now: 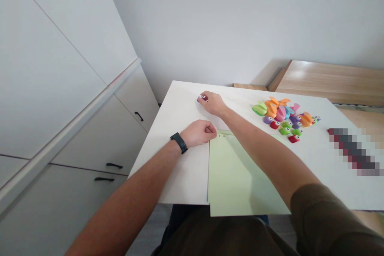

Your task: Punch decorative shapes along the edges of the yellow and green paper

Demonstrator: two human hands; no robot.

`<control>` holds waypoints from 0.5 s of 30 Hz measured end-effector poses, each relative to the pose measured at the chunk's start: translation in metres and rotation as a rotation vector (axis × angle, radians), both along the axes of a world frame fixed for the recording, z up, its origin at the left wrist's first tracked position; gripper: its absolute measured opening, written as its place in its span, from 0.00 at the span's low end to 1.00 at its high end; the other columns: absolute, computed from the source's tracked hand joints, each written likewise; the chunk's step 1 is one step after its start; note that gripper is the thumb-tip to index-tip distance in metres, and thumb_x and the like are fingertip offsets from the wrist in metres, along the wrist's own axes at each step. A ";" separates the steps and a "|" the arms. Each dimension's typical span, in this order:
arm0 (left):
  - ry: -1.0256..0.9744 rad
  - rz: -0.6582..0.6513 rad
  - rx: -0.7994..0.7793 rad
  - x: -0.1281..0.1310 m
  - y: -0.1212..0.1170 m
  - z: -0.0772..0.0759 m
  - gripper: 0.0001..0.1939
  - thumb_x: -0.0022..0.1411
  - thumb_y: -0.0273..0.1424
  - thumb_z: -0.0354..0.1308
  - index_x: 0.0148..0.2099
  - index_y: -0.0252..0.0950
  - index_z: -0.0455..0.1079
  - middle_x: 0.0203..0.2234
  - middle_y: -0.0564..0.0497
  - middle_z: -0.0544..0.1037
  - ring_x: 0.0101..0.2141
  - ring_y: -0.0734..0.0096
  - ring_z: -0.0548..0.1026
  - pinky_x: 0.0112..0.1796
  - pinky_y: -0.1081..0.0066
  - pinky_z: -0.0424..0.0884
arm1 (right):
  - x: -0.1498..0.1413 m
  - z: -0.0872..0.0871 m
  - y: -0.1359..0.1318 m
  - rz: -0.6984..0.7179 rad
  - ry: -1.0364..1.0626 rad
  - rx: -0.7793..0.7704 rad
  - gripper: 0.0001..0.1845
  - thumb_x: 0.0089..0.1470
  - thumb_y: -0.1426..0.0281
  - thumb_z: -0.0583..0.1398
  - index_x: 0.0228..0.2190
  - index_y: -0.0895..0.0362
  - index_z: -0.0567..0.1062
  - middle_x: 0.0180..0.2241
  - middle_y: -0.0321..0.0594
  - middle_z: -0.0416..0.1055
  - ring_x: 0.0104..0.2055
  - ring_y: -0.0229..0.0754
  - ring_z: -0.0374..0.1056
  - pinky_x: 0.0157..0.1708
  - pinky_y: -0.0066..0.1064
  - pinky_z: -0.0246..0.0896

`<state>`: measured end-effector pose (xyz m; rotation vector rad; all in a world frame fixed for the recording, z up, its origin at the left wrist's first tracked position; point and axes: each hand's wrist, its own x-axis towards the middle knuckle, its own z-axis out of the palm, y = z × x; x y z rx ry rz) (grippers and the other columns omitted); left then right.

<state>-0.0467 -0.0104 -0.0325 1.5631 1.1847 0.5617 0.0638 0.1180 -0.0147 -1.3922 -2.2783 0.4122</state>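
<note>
My right hand (213, 104) reaches across to the far left of the white table (180, 168), its fingers pinched on a small purple punch (202, 98) that rests on the tabletop. My left hand (199, 133) lies on the table as a loose fist, a black band on its wrist, touching the top left corner of a pale green sheet of paper (234, 176). I cannot make out anything in its fingers. The sheet hangs a little over the table's near edge, and my right forearm crosses above it.
A cluster of several colourful plastic punches (283, 118), green, orange, pink, purple and red, sits at the right of the table. White cabinets with black handles (114, 165) stand to the left. A wooden surface (330, 80) lies behind, against a grey wall.
</note>
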 end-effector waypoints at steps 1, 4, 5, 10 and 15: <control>0.001 -0.002 -0.002 0.000 0.000 0.000 0.09 0.56 0.37 0.62 0.36 0.37 0.71 0.24 0.53 0.75 0.21 0.75 0.70 0.19 0.76 0.63 | 0.006 0.004 -0.004 0.013 0.054 -0.016 0.17 0.62 0.58 0.57 0.46 0.54 0.77 0.43 0.43 0.78 0.42 0.44 0.72 0.45 0.34 0.63; 0.020 0.011 0.012 0.000 -0.001 0.002 0.10 0.56 0.37 0.62 0.36 0.36 0.72 0.24 0.53 0.76 0.22 0.75 0.71 0.21 0.76 0.64 | 0.030 0.016 -0.023 0.046 0.219 -0.086 0.15 0.60 0.59 0.58 0.45 0.53 0.75 0.40 0.39 0.78 0.39 0.41 0.72 0.40 0.32 0.65; 0.026 0.016 0.021 0.001 -0.001 0.004 0.10 0.56 0.37 0.63 0.36 0.36 0.72 0.24 0.53 0.76 0.22 0.75 0.71 0.21 0.76 0.65 | 0.040 0.020 -0.031 0.063 0.275 -0.120 0.15 0.60 0.59 0.58 0.44 0.53 0.74 0.39 0.39 0.78 0.38 0.40 0.72 0.39 0.32 0.65; 0.029 0.004 0.033 0.000 -0.003 0.008 0.10 0.57 0.38 0.62 0.37 0.36 0.73 0.23 0.54 0.75 0.22 0.75 0.71 0.22 0.75 0.65 | 0.092 0.032 -0.075 0.147 0.433 -0.337 0.17 0.52 0.64 0.64 0.44 0.54 0.71 0.42 0.39 0.76 0.37 0.38 0.72 0.35 0.30 0.67; 0.020 0.029 0.072 0.001 -0.004 0.007 0.10 0.57 0.37 0.63 0.37 0.36 0.74 0.25 0.52 0.77 0.23 0.74 0.73 0.24 0.75 0.66 | 0.129 0.025 -0.102 0.110 0.441 -0.454 0.24 0.51 0.66 0.65 0.50 0.55 0.70 0.45 0.42 0.75 0.37 0.38 0.72 0.34 0.31 0.68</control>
